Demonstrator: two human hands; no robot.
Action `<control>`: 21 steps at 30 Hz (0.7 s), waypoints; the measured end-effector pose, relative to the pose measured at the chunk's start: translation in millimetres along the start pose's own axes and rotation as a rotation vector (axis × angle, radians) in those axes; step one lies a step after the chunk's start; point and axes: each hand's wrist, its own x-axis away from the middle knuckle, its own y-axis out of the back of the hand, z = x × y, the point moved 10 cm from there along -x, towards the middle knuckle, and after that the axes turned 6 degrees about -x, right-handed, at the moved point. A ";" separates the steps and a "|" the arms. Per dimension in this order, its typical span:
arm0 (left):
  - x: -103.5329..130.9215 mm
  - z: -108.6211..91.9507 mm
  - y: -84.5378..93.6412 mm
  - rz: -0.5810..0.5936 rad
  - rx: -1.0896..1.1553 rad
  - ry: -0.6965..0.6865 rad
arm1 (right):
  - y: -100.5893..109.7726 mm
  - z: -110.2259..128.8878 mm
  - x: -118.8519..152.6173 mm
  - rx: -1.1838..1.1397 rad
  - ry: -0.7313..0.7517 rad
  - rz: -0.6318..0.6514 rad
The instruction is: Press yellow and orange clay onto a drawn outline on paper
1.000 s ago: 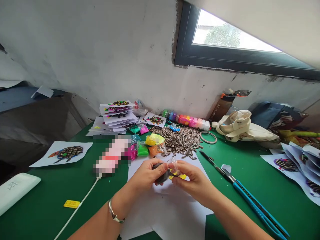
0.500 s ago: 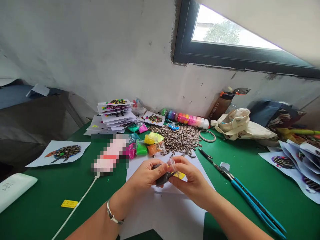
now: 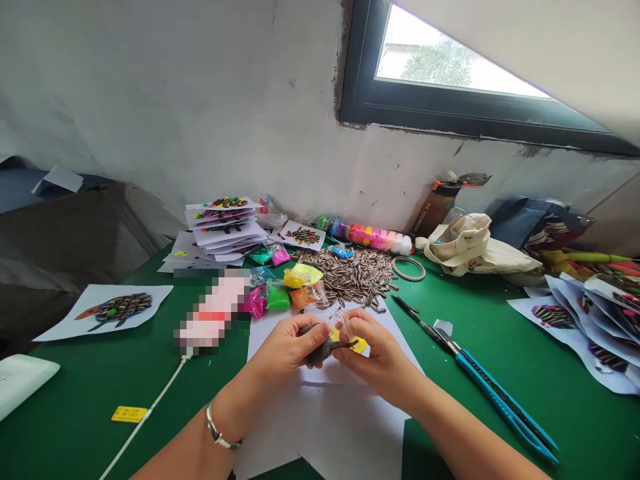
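My left hand (image 3: 287, 347) is closed round a lump of dark modelling clay (image 3: 318, 355), partly in a clear wrapper (image 3: 341, 321). My right hand (image 3: 383, 350) pinches at the wrapper and at a thin dark strand stretching from the lump; its fingertips partly hide the contact. Something yellow (image 3: 359, 345) lies behind the fingers on white paper (image 3: 350, 420). Beyond the hands are bagged clays in orange (image 3: 304, 297), green (image 3: 278, 297), yellow (image 3: 303, 275) and magenta (image 3: 257, 303), beside a heap of striped sunflower seeds (image 3: 357, 273).
Blue-handled tweezers (image 3: 505, 400) and a pen (image 3: 413, 313) lie to the right, below a tape roll (image 3: 409, 269). Seed pictures on paper (image 3: 120, 310) lie left, with a stack (image 3: 227, 233) behind. A white cable (image 3: 145, 420) crosses the green table (image 3: 200, 427).
A dark strand now shows drawn out from the lump toward my right fingers. Both hands stay close together over the paper. The whole view has shifted slightly.
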 end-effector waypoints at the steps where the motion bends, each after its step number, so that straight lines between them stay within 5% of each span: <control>1: -0.4 -0.6 0.9 -0.003 0.001 -0.006 | 1.2 -0.1 -0.3 -0.002 0.005 0.007; 21: -4.9 -4.9 2.8 0.020 -0.050 -0.064 | 16.1 -4.1 0.7 -0.026 -0.057 0.027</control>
